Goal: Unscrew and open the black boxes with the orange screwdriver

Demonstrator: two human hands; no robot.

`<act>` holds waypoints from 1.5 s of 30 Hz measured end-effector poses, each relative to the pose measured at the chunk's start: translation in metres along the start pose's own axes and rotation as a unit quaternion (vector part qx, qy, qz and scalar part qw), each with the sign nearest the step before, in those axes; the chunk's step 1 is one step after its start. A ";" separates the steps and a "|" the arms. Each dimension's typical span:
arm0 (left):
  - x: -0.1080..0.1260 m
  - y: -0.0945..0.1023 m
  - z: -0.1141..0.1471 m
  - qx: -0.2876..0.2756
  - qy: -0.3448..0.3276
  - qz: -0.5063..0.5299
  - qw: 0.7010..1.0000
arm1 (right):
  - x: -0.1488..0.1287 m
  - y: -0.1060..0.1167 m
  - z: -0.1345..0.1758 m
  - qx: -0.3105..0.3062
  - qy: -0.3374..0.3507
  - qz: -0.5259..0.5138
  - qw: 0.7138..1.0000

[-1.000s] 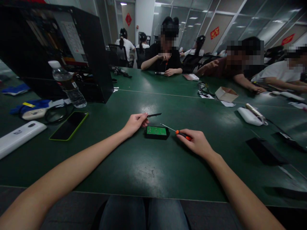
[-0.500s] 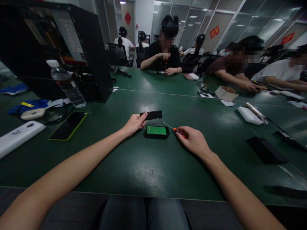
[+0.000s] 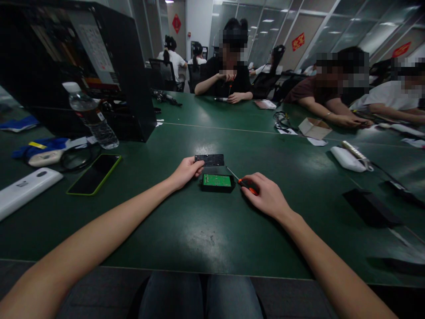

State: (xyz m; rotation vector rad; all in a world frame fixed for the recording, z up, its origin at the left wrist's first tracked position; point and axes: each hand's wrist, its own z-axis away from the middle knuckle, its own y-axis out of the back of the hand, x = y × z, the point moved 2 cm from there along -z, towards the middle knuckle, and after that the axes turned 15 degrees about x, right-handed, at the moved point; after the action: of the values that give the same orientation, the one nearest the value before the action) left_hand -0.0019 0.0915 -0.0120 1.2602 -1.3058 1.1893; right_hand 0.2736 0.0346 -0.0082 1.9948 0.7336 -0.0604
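Black cover [image 3: 212, 160]: swung from nearly edge-on a second ago to showing its broad face now, lying out to the right of the left grip.
Left hand [image 3: 186, 173]: grip pinching the cover's left end, thumb across the near face, other fingers mostly hidden behind.
Right hand [image 3: 267, 195]: grip wrapped round the handle of an orange-and-black screwdriver [image 3: 241, 180], whose shaft points forward and leftward out of it.
Screwdriver tip: just beside the cover's right end; from where I stand, I cannot tell whether they touch.
Black case [image 3: 217, 189]: on the table [image 3: 159, 248] between the two grips, just right of the left one, open upward with a green circuit board [image 3: 217, 180] inside.
Cover's handling: looks thin, light and stiff, perhaps a bit slick; best held by its edges or one end.
Case's handling: probably light enough to slide when pushed; steady it by the outer walls.
Board's handling: likely fragile, so fingers and metal tip should stay off its face.
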 end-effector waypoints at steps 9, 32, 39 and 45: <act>0.000 0.002 0.000 0.017 0.009 0.007 1.000 | 0.001 -0.001 -0.001 0.025 -0.001 -0.073 0.997; 0.004 0.000 0.005 0.004 -0.011 -0.023 1.000 | -0.003 -0.029 -0.058 0.016 -0.167 -0.334 0.928; 0.001 0.002 0.002 0.010 -0.013 -0.037 0.999 | 0.002 -0.037 -0.054 -0.019 -0.182 -0.365 0.913; 0.002 0.002 0.004 0.007 -0.023 -0.039 0.999 | 0.002 -0.040 -0.052 -0.015 -0.184 -0.372 0.910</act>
State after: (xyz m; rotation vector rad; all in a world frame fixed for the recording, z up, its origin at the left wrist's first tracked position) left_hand -0.0045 0.0873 -0.0103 1.3440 -1.2716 1.1214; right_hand 0.2416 0.0914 -0.0132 1.5033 1.1857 -0.8462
